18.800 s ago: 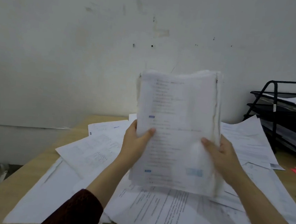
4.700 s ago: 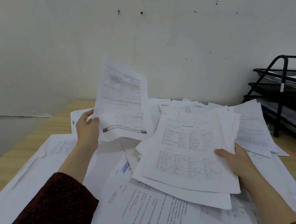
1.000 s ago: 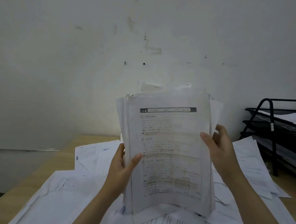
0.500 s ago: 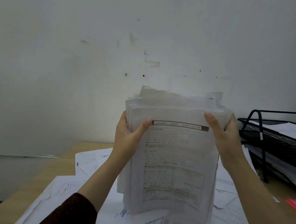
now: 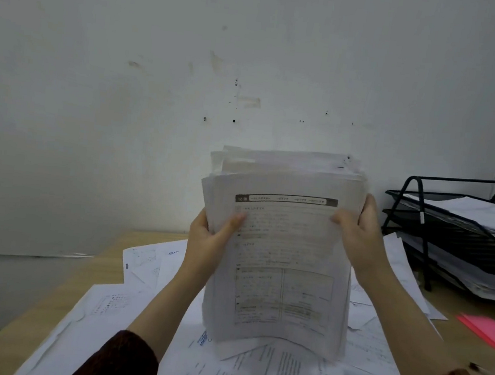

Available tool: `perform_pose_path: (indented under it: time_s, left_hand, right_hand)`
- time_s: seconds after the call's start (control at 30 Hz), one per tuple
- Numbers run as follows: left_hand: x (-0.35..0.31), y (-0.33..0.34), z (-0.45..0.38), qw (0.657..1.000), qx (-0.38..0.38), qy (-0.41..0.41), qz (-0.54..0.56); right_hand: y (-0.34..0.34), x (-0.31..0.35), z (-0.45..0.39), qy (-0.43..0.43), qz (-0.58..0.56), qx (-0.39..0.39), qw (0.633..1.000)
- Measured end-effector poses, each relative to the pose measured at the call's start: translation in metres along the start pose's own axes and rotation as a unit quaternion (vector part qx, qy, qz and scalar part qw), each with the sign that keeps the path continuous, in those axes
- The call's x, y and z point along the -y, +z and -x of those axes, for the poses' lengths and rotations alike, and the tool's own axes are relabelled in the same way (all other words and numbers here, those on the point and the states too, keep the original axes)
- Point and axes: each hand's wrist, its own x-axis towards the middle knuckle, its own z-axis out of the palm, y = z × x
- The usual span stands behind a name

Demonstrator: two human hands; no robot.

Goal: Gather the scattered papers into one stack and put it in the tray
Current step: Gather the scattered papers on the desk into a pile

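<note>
The stack of papers stood upright on its lower edge, resting on the loose sheets that covered the desk, in front of the pale wall. Its upper edges were uneven, several sheets standing a little higher at the back than the printed front page. The lower part of the front page bowed slightly outward.

The left hand gripped the stack at its left edge, in the upper half. The thumb lay across the front page, pointing up and to the right, and the fingers were curled round behind the stack, out of sight, so how they were spaced could not be told. The right hand held the right edge at about the same height, a little higher. Its thumb pressed on the front page just below the dark header bar, and its fingers wrapped round the side and back of the stack, close together. The stack was thus pinched between thumb in front and fingers behind on both sides.

More loose sheets spread to the left and right of the stack and toward the near edge of the desk. The black wire tray, with several tiers, stood at the right against the wall, well apart from the stack, and paper already lay in its tiers. A pink pad lay on the desk in front of the tray. Dark patterned sleeves covered both forearms near the bottom edge.
</note>
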Motion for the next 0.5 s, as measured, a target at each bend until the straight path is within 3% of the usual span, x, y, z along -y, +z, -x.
perform_pose_path:
  time_s: [0.13, 0.2, 0.33, 0.4, 0.5]
  left_hand:
    - [0.011, -0.003, 0.011, 1.0, -0.001, -0.011, -0.004]
    - [0.018, -0.004, 0.017, 1.0, 0.003, -0.018, -0.007]
    - [0.019, -0.002, 0.015, 0.999, 0.025, -0.016, -0.013]
    - [0.017, -0.001, 0.013, 0.999, 0.036, -0.007, -0.031]
    - [0.014, 0.0, 0.014, 0.999, 0.037, -0.002, -0.03]
  right_hand:
    - [0.0, -0.004, 0.006, 0.021, 0.04, 0.007, 0.999]
    - [0.0, -0.005, 0.01, -0.037, 0.158, -0.05, 0.985]
    - [0.016, 0.021, 0.003, -0.26, 0.417, -0.076, 0.868]
    - [0.033, 0.042, -0.002, -0.294, 0.476, 0.014, 0.829]
    - [0.055, 0.065, -0.008, -0.248, 0.526, 0.259, 0.771]
